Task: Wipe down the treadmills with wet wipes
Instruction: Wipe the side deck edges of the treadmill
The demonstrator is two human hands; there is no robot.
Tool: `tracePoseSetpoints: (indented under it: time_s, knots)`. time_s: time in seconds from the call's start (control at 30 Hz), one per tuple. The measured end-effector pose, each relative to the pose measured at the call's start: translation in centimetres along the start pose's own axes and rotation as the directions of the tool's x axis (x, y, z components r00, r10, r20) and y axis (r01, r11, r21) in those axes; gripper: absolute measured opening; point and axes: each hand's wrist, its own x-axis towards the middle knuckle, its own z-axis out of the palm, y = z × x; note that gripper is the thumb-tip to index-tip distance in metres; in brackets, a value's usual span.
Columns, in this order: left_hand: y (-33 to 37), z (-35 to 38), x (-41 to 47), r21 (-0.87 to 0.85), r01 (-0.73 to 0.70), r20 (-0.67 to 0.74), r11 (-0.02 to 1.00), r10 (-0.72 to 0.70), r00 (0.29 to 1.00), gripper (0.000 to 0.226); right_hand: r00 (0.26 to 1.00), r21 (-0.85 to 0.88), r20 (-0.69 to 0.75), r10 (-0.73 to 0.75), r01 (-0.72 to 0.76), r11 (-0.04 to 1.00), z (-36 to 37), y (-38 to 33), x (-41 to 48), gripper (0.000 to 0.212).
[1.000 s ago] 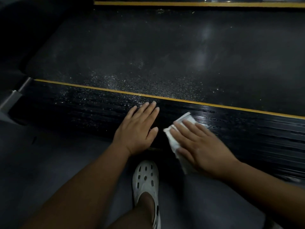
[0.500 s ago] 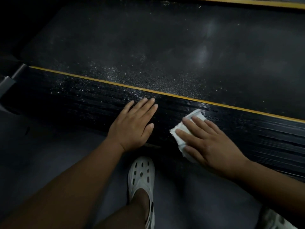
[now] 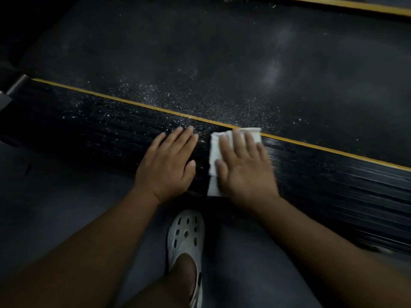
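The treadmill's ribbed black side rail (image 3: 333, 174) runs across the view, edged by a yellow stripe (image 3: 133, 102). Beyond the stripe lies the dark running belt (image 3: 222, 63), speckled with dust near the stripe. A white wet wipe (image 3: 214, 152) is spread flat on the rail under my right hand (image 3: 244, 167), whose straight fingers press it down up to the yellow stripe. My left hand (image 3: 169, 161) rests flat on the rail just left of the wipe, fingers straight, holding nothing.
A grey floor (image 3: 55, 207) lies in front of the rail. My foot in a white perforated clog (image 3: 186, 238) stands on it below my hands. A grey metal end piece (image 3: 9, 96) shows at the rail's left end. A second yellow stripe (image 3: 355, 5) marks the belt's far side.
My right hand has swept the wipe up the rail to the yellow stripe and closer to my left hand. My left hand stays planted on the rail.
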Motion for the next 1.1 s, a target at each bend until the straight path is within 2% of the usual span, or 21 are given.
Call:
tracePoseSetpoints:
  time_s: [0.1, 0.13, 0.2, 0.27, 0.3, 0.4, 0.5, 0.6, 0.7, 0.77, 0.87, 0.97, 1.1]
  knots:
    - [-0.1, -0.1, 0.1, 0.006, -0.003, -0.001, 1.0, 0.003, 1.0, 0.068, 0.985, -0.016, 0.02, -0.172, 0.172, 0.985, 0.3, 0.5, -1.6, 0.066]
    - [-0.2, 0.0, 0.1, 0.005, -0.004, 0.004, 1.0, 0.004, 1.0, 0.068, 0.987, -0.026, 0.014, -0.162, 0.162, 0.986, 0.2, 1.9, -2.2, 0.064]
    - [-0.2, 0.1, 0.0, 0.002, 0.003, 0.009, 1.0, -0.003, 1.0, 0.068, 0.999, -0.011, -0.002, -0.035, 0.035, 0.999, -0.3, 4.3, -2.1, 0.065]
    - [-0.1, 0.1, 0.0, 0.0, 0.005, 0.009, 1.0, -0.005, 1.0, 0.068, 0.998, 0.019, 0.01, 0.068, -0.068, 0.998, -0.5, 3.9, -0.7, 0.067]
    - [-0.1, 0.1, 0.1, 0.002, 0.004, 0.008, 1.0, -0.004, 1.0, 0.068, 0.998, 0.016, 0.009, 0.064, -0.064, 0.998, -0.5, 2.6, 0.1, 0.068]
    - [0.0, -0.1, 0.2, 0.009, -0.001, 0.01, 1.0, 0.001, 1.0, 0.068, 0.994, -0.013, 0.036, -0.107, 0.107, 0.994, -0.1, -0.1, -0.5, 0.068]
    - [-0.2, 0.0, 0.2, 0.007, -0.001, 0.009, 1.0, 0.001, 1.0, 0.068, 0.968, -0.082, 0.043, -0.247, 0.25, 0.965, -0.1, 3.1, -4.4, 0.06]
    - [-0.2, 0.3, 0.1, 0.001, 0.002, 0.005, 1.0, -0.002, 1.0, 0.068, 0.967, -0.103, 0.006, -0.254, 0.253, 0.962, -0.3, 5.4, -6.2, 0.06]
    - [0.0, 0.1, 0.2, 0.005, -0.004, -0.002, 1.0, 0.004, 1.0, 0.068, 0.965, -0.069, -0.002, -0.261, 0.26, 0.963, 0.4, 1.2, -3.6, 0.062]
    - [-0.1, -0.2, 0.3, 0.001, -0.002, 0.007, 1.0, 0.002, 1.0, 0.068, 0.948, -0.053, 0.004, -0.319, 0.319, 0.946, 0.9, -0.6, -2.4, 0.061]
    - [-0.2, -0.2, 0.2, 0.0, -0.008, 0.013, 1.0, 0.008, 1.0, 0.068, 0.92, -0.087, 0.035, -0.391, 0.392, 0.916, 0.7, 2.3, -3.2, 0.06]
    - [-0.1, -0.1, 0.1, 0.0, -0.011, 0.001, 1.0, 0.011, 1.0, 0.067, 0.918, -0.107, 0.038, -0.394, 0.396, 0.912, 0.2, 4.2, -4.1, 0.062]
    - [-0.1, -0.1, 0.1, -0.006, -0.014, -0.001, 1.0, 0.014, 1.0, 0.067, 0.923, -0.064, 0.039, -0.383, 0.385, 0.921, 0.4, 0.6, -2.3, 0.069]
